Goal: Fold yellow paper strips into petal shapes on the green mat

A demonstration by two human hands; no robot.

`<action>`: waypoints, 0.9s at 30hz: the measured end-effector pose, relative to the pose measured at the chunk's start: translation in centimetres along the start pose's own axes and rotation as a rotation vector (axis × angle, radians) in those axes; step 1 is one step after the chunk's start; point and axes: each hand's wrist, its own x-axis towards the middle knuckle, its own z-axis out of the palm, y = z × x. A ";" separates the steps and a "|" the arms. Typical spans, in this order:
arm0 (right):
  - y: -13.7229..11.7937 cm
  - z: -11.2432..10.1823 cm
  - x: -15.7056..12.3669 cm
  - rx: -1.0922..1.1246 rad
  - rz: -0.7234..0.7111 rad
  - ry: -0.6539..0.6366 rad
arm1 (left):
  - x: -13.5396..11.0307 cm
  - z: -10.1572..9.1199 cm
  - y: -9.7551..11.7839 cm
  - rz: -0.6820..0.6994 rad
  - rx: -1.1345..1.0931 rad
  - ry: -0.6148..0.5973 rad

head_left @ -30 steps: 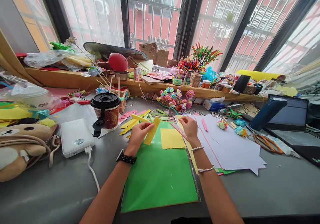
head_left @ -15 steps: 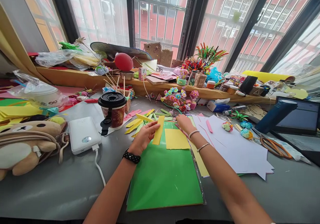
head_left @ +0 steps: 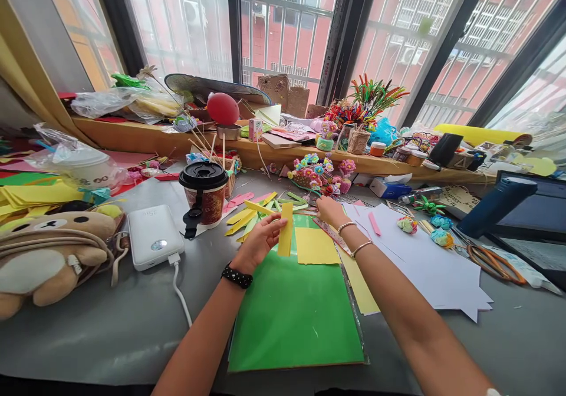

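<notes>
1. Yellow paper strip (head_left: 285,231), one: over the far part of the green sheet (head_left: 296,319), pinched along its left edge by the left hand (head_left: 262,238).
2. Long axis: near to far, almost straight; far end tipped faintly right.
3. Right hand (head_left: 329,212): stretched beyond the far right corner of the yellow square (head_left: 316,246); fingers curled, fingertip contents impossible to tell.
4. Against one second ago: strip straightened from a stronger rightward slant; right hand farther out, forearm angled more from the right.
5. Edges: narrow gap in view between strip and square; folded strips (head_left: 241,222) to the far left; patterned ruler (head_left: 331,234) just near of the right hand.
6. Open room: green surface from square to near edge; gray tabletop (head_left: 110,337) at near left; right side crossed by forearm.
</notes>
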 end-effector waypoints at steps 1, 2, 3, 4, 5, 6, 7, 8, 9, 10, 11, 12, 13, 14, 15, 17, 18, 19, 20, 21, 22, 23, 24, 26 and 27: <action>0.1 -0.1 -0.1 0.012 0.020 0.013 | 0.0 0.0 0.0 0.000 -0.003 0.003; 0.2 -0.1 -0.3 0.025 0.040 0.024 | 0.0 0.1 0.0 0.000 -0.007 0.005; 0.3 -0.1 -0.5 0.033 0.057 0.035 | 0.0 0.1 0.0 -0.001 -0.016 0.009; 0.4 -0.2 -0.7 0.047 0.077 0.051 | 0.0 0.2 0.0 -0.003 -0.027 0.017; 0.4 -0.2 -0.9 0.077 0.098 0.076 | -0.1 0.3 0.1 0.000 -0.042 0.031; 0.4 -0.2 -1.2 0.129 0.123 0.110 | -0.1 0.4 0.1 0.009 -0.059 0.052; 0.3 -0.2 -1.4 0.204 0.148 0.147 | -0.1 0.5 0.2 0.024 -0.076 0.079; 0.1 -0.2 -1.6 0.302 0.167 0.184 | -0.1 0.6 0.2 0.045 -0.089 0.112; -0.1 -0.2 -1.9 0.408 0.176 0.210 | -0.1 0.7 0.3 0.070 -0.100 0.147; -0.3 -0.3 -2.2 0.508 0.165 0.221 | 0.0 0.7 0.4 0.094 -0.108 0.180; -0.7 -0.3 -2.6 0.589 0.136 0.226 | 0.0 0.7 0.4 0.116 -0.117 0.206; -1.0 -0.4 -3.0 0.637 0.102 0.233 | 0.1 0.7 0.4 0.131 -0.128 0.221; -1.4 -0.5 -3.4 0.657 0.069 0.240 | 0.1 0.6 0.5 0.142 -0.144 0.230; -1.9 -0.6 -3.9 0.655 0.055 0.236 | 0.2 0.5 0.4 0.153 -0.164 0.231; -2.3 -0.6 -4.4 0.641 0.056 0.232 | 0.3 0.4 0.4 0.159 -0.183 0.229; -3.2 -0.7 -5.4 0.606 0.062 0.179 | 0.4 0.2 0.3 0.158 -0.209 0.243; -3.5 -0.7 -5.7 0.593 0.068 0.125 | 0.4 0.2 0.3 0.153 -0.213 0.264; -3.7 -0.7 -6.0 0.591 0.058 0.064 | 0.4 0.1 0.3 0.146 -0.215 0.290; -3.8 -0.7 -6.3 0.597 0.047 0.026 | 0.3 0.2 0.3 0.139 -0.215 0.317; -3.8 -0.7 -6.4 0.603 0.034 -0.007 | 0.3 0.2 0.3 0.138 -0.217 0.340; -3.7 -0.8 -6.5 0.602 0.019 -0.028 | 0.2 0.3 0.4 0.143 -0.221 0.352; -3.6 -0.8 -6.6 0.587 0.008 -0.038 | 0.2 0.4 0.4 0.151 -0.226 0.349; -3.5 -0.9 -6.7 0.551 -0.003 -0.047 | 0.1 0.5 0.4 0.160 -0.233 0.334; -3.2 -1.1 -6.8 0.437 -0.025 -0.067 | 0.2 0.6 0.4 0.172 -0.249 0.299; -3.2 -1.2 -6.8 0.377 -0.030 -0.080 | 0.2 0.6 0.3 0.172 -0.257 0.286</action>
